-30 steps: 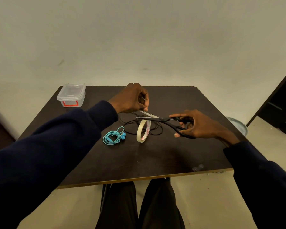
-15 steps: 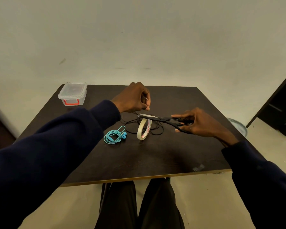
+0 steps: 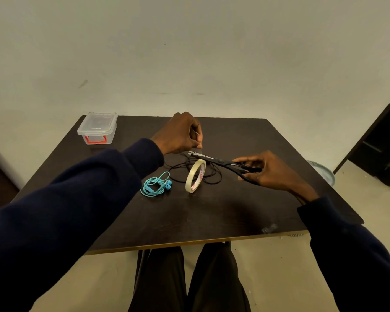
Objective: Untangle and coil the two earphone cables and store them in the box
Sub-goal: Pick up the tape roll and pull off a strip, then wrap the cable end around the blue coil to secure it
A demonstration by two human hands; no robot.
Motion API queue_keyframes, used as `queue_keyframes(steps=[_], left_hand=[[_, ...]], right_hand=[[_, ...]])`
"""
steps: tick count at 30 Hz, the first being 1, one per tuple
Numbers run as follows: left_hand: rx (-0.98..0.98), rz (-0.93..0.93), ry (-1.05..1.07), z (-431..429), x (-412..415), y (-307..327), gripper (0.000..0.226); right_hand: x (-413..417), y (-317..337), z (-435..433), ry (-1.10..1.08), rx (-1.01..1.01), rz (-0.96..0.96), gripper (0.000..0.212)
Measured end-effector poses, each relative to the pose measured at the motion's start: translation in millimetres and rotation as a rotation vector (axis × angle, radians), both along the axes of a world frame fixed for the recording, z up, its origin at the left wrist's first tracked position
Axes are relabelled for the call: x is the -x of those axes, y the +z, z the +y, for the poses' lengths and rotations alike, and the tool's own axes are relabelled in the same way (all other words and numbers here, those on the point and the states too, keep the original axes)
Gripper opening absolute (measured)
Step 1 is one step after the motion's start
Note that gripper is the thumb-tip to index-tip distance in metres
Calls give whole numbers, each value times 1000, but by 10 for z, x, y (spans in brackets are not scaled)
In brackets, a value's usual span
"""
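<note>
Counter (image 3: 212, 217) centre: left grip (image 3: 178, 134) pinches tape strip (image 3: 198, 151), right grip (image 3: 268, 172) clasps scissors (image 3: 223, 162) (blades above black cable (image 3: 214, 176)); a slip risks nicking it.

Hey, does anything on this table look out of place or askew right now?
The tape roll stands on its edge by the black cable, which lies in loose loops, while the blue earphones are coiled.

Navy sleeves (image 3: 77, 199), blk trousers (image 3: 162, 280)
</note>
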State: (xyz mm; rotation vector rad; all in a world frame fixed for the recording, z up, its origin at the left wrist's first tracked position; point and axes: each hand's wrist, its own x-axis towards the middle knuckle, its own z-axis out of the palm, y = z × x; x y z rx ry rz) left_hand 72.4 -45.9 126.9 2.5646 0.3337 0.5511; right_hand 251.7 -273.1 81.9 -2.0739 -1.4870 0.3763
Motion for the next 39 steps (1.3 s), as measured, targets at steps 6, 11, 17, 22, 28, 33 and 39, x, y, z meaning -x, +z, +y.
queue_keyframes(steps=[6, 11, 17, 22, 28, 33, 39], left_hand=[[36, -131, 64, -8, -31, -37, 12], [41, -273, 187, 100, 2, 96, 13], [56, -151, 178, 147, 85, 5, 16], [90, -119, 179, 131, 109, -70, 14], [90, -94, 178, 135, 158, -123, 14], [76, -68, 192, 154, 171, -183, 17], [115, -65, 194, 176, 191, -212, 16]], right_hand=[[-21, -118, -111, 37, -10, 124, 56], [-101, -249, -255, -30, 84, 88, 64], [-530, -482, -412, -360, 2, -167, 53], [-929, -577, -505, -575, 80, -294, 58], [-1095, -673, -609, -562, 285, -375, 55], [-1033, -615, -553, -599, 383, -415, 47], [159, -312, -118, -343, 31, -100, 67]])
